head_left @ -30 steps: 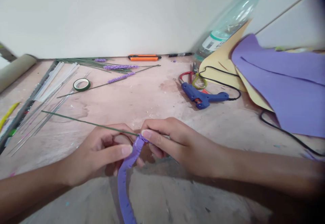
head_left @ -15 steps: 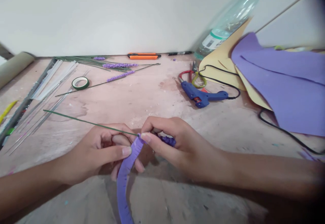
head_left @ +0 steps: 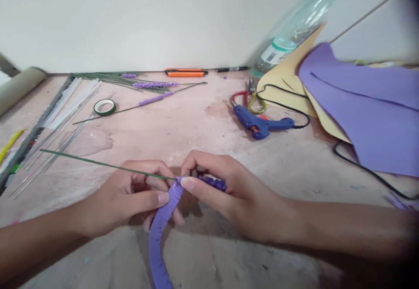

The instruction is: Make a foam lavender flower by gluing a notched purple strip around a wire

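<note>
My left hand and my right hand meet near the front of the wooden table. A thin green wire stem runs from them out to the left. My right hand pinches the stem's end, where a purple fringed foam strip is wound into a short purple coil. My left thumb and fingers hold the strip and the wire just left of that. The loose strip hangs down toward me.
A blue glue gun with black cord and red scissors lie right of centre. Purple foam sheets, a plastic bottle, finished purple stems, green tape roll, orange cutter and wire rods surround them.
The wire's free end has swung lower and further left. More of the purple coil shows under my right fingers. Both hands stay in the same place.
</note>
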Demonstrator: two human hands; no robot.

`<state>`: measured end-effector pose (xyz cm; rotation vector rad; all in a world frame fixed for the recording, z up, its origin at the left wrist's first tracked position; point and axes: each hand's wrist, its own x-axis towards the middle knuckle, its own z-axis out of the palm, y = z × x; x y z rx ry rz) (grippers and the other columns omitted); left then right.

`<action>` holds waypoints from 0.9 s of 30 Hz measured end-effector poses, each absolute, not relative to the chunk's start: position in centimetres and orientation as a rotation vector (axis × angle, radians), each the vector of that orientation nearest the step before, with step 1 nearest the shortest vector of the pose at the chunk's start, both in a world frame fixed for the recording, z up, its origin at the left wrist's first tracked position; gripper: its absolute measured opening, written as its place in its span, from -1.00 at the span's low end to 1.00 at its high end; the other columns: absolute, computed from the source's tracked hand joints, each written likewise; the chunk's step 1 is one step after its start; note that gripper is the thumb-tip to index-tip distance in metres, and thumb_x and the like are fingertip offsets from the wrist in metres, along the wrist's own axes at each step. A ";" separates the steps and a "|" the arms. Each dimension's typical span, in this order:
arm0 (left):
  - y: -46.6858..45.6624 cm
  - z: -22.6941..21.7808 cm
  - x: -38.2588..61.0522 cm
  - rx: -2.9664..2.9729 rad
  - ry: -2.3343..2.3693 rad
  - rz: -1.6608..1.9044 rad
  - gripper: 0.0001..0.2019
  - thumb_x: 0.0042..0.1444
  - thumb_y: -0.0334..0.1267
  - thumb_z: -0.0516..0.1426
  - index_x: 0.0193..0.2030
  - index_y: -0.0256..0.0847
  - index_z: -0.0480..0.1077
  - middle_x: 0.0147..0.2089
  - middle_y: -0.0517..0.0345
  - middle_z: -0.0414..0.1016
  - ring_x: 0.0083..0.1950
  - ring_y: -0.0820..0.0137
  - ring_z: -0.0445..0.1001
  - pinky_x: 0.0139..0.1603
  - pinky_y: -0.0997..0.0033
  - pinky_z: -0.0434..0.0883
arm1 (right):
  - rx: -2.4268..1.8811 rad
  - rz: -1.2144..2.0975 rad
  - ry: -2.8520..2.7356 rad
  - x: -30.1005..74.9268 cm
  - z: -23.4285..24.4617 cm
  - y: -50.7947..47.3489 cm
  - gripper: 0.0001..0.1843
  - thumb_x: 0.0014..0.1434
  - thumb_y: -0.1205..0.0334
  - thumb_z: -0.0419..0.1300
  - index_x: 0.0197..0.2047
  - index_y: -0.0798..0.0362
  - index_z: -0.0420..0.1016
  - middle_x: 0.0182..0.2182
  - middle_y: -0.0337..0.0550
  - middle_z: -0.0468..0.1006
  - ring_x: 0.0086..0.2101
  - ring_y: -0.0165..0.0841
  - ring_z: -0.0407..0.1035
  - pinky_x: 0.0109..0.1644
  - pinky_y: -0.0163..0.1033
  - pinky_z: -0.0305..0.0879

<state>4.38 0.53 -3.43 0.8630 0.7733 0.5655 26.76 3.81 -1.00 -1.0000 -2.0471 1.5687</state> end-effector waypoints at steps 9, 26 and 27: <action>0.8 -3.3 4.6 0.931 0.765 0.575 -0.86 0.28 -0.23 0.25 -0.17 -0.27 0.50 -0.31 0.01 0.71 -0.50 0.56 0.46 -0.49 0.67 0.36 | -1.007 1.579 -2.048 26.9 -1.2 3.7 -0.77 0.37 0.08 0.12 -0.26 0.05 0.31 -0.47 -0.25 0.48 -0.45 -0.43 0.28 -0.39 -0.30 0.14; 0.8 -3.9 4.9 0.857 0.803 0.604 -0.72 0.28 -0.06 0.21 -0.22 -0.29 0.51 -0.35 -0.06 0.68 -0.55 0.51 0.44 -0.53 0.60 0.37 | -1.050 1.677 -1.972 26.3 -1.2 3.4 -0.84 0.33 0.19 0.16 -0.28 0.04 0.32 -0.48 -0.28 0.52 -0.49 -0.47 0.33 -0.41 -0.35 0.23; 0.8 -3.9 5.0 0.864 0.808 0.614 -0.72 0.28 -0.07 0.21 -0.22 -0.29 0.51 -0.36 -0.06 0.68 -0.56 0.51 0.44 -0.54 0.60 0.36 | -1.036 1.706 -1.979 26.4 -1.2 3.7 -0.82 0.35 0.16 0.14 -0.29 0.04 0.32 -0.49 -0.28 0.52 -0.50 -0.46 0.34 -0.41 -0.34 0.24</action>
